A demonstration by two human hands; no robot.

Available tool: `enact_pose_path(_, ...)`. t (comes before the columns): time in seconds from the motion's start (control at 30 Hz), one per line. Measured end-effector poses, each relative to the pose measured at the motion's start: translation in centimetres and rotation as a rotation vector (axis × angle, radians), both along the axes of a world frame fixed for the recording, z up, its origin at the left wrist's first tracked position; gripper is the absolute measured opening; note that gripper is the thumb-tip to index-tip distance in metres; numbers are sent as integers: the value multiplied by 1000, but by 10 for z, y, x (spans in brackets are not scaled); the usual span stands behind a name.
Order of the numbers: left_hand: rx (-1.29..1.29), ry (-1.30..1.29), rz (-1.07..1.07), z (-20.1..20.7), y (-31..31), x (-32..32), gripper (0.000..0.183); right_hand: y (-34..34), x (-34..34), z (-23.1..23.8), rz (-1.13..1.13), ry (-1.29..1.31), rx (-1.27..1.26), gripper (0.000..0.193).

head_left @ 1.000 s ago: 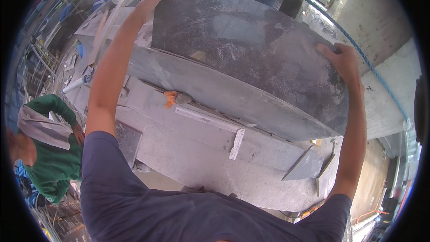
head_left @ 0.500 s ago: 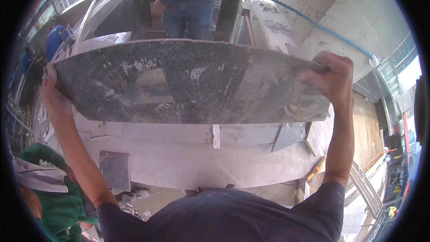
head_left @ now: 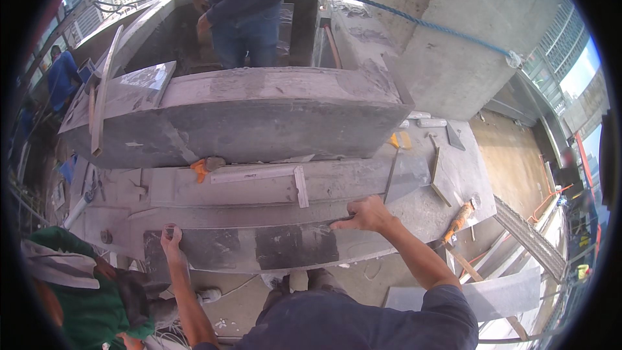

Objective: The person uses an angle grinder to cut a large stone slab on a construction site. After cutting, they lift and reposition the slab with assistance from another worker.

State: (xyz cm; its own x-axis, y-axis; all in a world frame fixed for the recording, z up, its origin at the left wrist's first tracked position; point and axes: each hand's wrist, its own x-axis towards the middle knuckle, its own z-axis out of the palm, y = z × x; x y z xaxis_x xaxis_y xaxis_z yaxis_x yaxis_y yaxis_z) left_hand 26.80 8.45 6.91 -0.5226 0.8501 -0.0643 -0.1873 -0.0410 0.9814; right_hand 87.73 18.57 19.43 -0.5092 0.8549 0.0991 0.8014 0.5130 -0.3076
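Observation:
A long, dark grey stone slab [head_left: 298, 246] with a smooth, partly reflective face lies low along the near edge of a dusty work surface [head_left: 363, 185]. My left hand [head_left: 172, 241] pinches its left end, fingers bent. Toward the slab's right part, my right hand [head_left: 368, 214] is closed at the far edge, thumb pointing left; its fingertips are partly hidden. Beyond the slab lies a pale L-shaped square [head_left: 256, 174], with an orange object [head_left: 201, 168] I cannot make out beside its left end. A dark square tile [head_left: 154, 253] shows by my left hand.
A stone-faced ledge [head_left: 259, 131] crosses the far side, with a person in a reflective vest [head_left: 240, 13] behind it. Someone in green [head_left: 71, 285] is close at left. On the right are a hammer [head_left: 435, 149], a grey tile piece [head_left: 409, 178] and an orange-bodied tool [head_left: 459, 221].
Both hands have brought the slab down from raised in front of me to the near edge of the work surface. The ledge, square and tools behind it now show.

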Motion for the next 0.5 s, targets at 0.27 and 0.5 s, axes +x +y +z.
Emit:
enact_pose_path(0.27,-92,83,-128,-24,4,20,18,-7,16,-52,-22,13,-19,72)
enact_pose_path(0.5,-53,103,-126,-18,37,18,21,13,13,-71,-7,68,127,71)
